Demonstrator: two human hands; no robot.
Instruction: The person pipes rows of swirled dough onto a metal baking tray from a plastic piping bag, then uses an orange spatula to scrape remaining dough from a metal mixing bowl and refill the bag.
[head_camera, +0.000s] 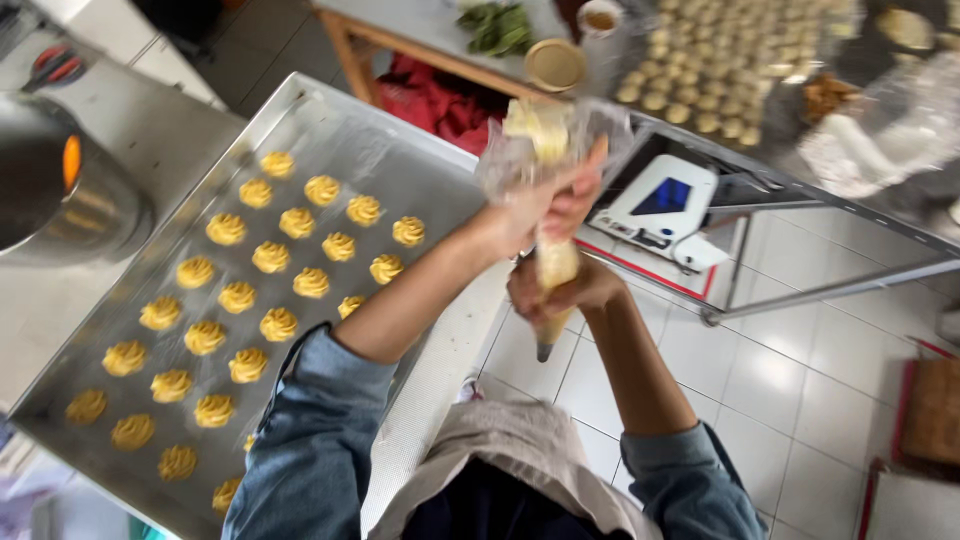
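Squeezing a piping bag (552, 200) between both hands, I hold it off the right edge of the metal baking tray (400, 165), above the tiled floor (800, 380) rather than over the tray itself. My left hand (545, 205) has a tight grip around the twisted upper part of the bag, where pale yellow dough bunches under the clear plastic; my right hand (560, 295) wraps the lower part closed, just above the dark nozzle (543, 351), which points down and away from the tray. Left of the bag, the tray lies on a pale desk (170, 130) and carries slanting rows of piped yellow rosettes (270, 300); its upper right part, the area nearest the bag, shows bare metal. I judge this as a pause between rosettes, with the dough being pressed down toward the nozzle. The next move, as I read it, calls for bringing the nozzle back over the bare metal beside the last rosette, held upright and close to the surface, with steady pressure from the upper hand. Beyond the bag, a second tray of pale cookies (700, 70) rests on a further desk, and a white scale (660, 210) sits below it.
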